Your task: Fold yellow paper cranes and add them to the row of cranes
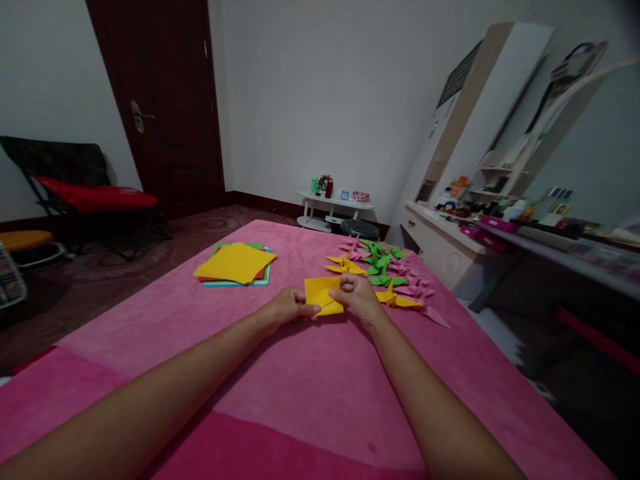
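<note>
A folded yellow square of origami paper [320, 291] is held up between both hands, just above the pink cloth [280, 387]. My left hand [291, 307] pinches its lower left corner, thumb on the front. On the other side my right hand [357, 297] grips the right edge, its thumb lying across the front face. The fingers behind the paper are partly hidden. Beyond my right hand stand folded paper cranes in several colours: a yellow crane [395, 298], a green crane [384, 279] and pink ones [417, 288].
A stack of coloured paper sheets [235, 262], yellow on top, lies at the left. Behind the cloth's far edge are a small white table [330, 200] and a dark round stool [360, 229]. A cluttered white dresser [445, 230] stands at the right, a folding chair [95, 193] at the left.
</note>
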A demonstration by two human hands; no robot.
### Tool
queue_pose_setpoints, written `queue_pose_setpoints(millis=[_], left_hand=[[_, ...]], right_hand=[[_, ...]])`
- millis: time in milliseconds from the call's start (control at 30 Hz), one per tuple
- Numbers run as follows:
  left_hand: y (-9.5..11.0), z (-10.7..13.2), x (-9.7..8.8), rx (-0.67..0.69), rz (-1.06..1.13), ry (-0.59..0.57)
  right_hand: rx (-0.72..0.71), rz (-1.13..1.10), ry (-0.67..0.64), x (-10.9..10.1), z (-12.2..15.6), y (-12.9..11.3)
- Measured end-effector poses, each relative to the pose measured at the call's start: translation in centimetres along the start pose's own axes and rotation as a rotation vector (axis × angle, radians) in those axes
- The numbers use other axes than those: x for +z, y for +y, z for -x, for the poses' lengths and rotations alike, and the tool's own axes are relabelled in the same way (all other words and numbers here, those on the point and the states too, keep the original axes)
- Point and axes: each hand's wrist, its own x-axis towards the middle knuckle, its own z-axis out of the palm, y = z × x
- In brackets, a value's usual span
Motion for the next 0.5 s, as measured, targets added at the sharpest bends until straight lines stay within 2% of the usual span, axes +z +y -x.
queue_pose_setpoints(millis=[200,367,500], left_hand=[[-0.2,0.4,1.5,0.101,0.156,0.189],[0.1,0.6,2.1,0.127,0.242,0.258],[0.2,0.7,2.3,0.144,0.298,0.274]], right_hand=[[0.048,-0.207,0.024,1.4,0.2,1.2],[0.136,-0.177,0.028,3.1,1.0,1.9],[0.153,-0.226,0.055,3.5,1.5,1.9]])
